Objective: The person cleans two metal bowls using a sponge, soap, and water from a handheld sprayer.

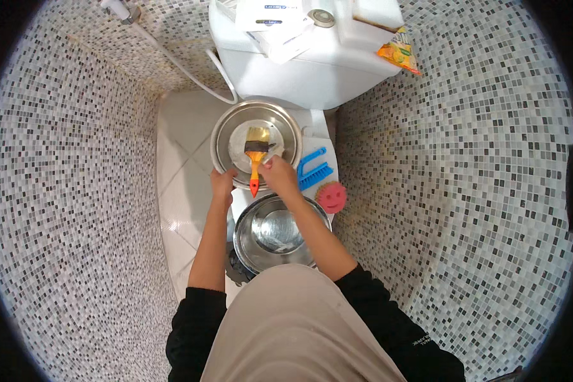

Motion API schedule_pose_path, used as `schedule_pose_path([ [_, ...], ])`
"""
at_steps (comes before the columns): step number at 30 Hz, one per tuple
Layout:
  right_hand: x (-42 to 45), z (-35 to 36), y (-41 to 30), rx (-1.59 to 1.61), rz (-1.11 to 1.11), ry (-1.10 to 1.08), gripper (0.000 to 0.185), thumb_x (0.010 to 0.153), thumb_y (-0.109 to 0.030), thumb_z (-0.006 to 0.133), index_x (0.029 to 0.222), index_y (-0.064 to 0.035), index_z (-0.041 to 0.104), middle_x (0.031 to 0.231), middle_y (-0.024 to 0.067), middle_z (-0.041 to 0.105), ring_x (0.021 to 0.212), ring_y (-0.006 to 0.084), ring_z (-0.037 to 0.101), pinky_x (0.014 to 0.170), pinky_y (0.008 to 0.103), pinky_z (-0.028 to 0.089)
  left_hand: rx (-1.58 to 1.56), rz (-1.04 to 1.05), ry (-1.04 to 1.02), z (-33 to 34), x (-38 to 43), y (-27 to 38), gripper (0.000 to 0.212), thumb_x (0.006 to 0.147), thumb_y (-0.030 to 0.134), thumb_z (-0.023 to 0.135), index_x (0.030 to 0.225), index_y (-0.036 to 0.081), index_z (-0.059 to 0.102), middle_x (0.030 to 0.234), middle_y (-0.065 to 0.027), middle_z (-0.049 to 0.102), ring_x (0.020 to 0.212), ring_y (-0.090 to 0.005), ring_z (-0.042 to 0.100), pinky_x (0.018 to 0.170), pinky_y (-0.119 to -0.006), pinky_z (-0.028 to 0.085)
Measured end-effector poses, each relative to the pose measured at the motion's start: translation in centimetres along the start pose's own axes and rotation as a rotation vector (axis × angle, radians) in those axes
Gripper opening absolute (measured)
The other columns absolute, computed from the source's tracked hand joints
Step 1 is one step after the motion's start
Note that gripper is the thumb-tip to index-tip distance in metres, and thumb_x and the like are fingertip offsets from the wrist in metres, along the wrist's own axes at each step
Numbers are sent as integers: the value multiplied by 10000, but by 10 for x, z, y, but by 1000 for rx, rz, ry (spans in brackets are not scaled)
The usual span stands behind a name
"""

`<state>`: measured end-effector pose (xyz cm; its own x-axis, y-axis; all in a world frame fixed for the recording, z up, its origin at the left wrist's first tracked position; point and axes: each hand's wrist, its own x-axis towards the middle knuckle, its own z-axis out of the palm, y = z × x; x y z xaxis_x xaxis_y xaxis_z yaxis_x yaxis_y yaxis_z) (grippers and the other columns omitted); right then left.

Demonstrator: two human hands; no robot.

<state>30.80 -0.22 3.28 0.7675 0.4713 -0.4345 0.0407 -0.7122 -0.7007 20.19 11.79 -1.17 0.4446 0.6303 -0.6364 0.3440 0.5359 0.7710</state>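
Note:
A stainless steel bowl (219, 136) rests on the white toilet lid (241, 198), close to the cistern. My left hand (223, 185) grips its near left rim. Across the bowl lies a paintbrush (255, 155) with yellow bristles, a dark ferrule and an orange handle tipped in red. My right hand (281, 175) reaches over the near right rim, fingers curled beside the brush handle. A small pale thing (275, 152) shows just past those fingers; whether they grip it or the handle is unclear. Nearer me stands a second shiny steel bowl (277, 229), partly behind my right forearm.
Right of the bowls lie a blue scrubbing brush (314, 169) and a pink smiley-face sponge (332, 197). The cistern (286, 79) carries white boxes (281, 33) and an orange packet (400, 52). A white hose (186, 71) hangs at the left. Mosaic-tiled walls (410, 167) stand close on both sides.

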Motion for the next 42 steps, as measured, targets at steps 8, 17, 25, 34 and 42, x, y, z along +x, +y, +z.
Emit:
schedule_pose_path([
  [8,-26,32,-39,-54,-37,17,543,787,-250,640,1233,-107,363,899,249,630,842,444,597,731,490,458,-186,70,218,-23,-35,0,425,729,-15,564,1144,25,484,938,-77,590,729,-166,589,566,-296,506],
  [17,-135,-85,37,826,111,-140,454,844,-37,598,1280,-99,487,990,37,614,708,56,527,555,196,423,-385,54,348,-106,-88,6,448,731,-23,573,1163,61,484,1007,-76,569,871,-213,583,752,-365,515],
  [25,-144,-141,92,812,142,-87,394,845,-71,629,1228,-46,543,989,29,622,805,86,553,626,204,432,-525,-60,449,-187,-144,-29,298,774,73,549,1055,-25,529,1095,-141,545,1003,-303,557,854,-479,516],
  [34,21,-77,43,181,-91,-420,285,830,-112,658,1104,-33,654,1001,35,643,924,111,563,820,264,442,-756,-9,345,-207,-204,-37,522,769,105,533,1268,4,415,1278,-154,478,1166,-333,471,979,-536,424],
  [42,35,-51,79,-333,-284,-172,308,797,-80,653,1105,-80,652,996,73,638,895,186,581,805,278,453,-727,36,378,-189,-213,-23,479,794,222,558,1220,21,471,1257,-107,503,1171,-256,464,1025,-392,328],
])
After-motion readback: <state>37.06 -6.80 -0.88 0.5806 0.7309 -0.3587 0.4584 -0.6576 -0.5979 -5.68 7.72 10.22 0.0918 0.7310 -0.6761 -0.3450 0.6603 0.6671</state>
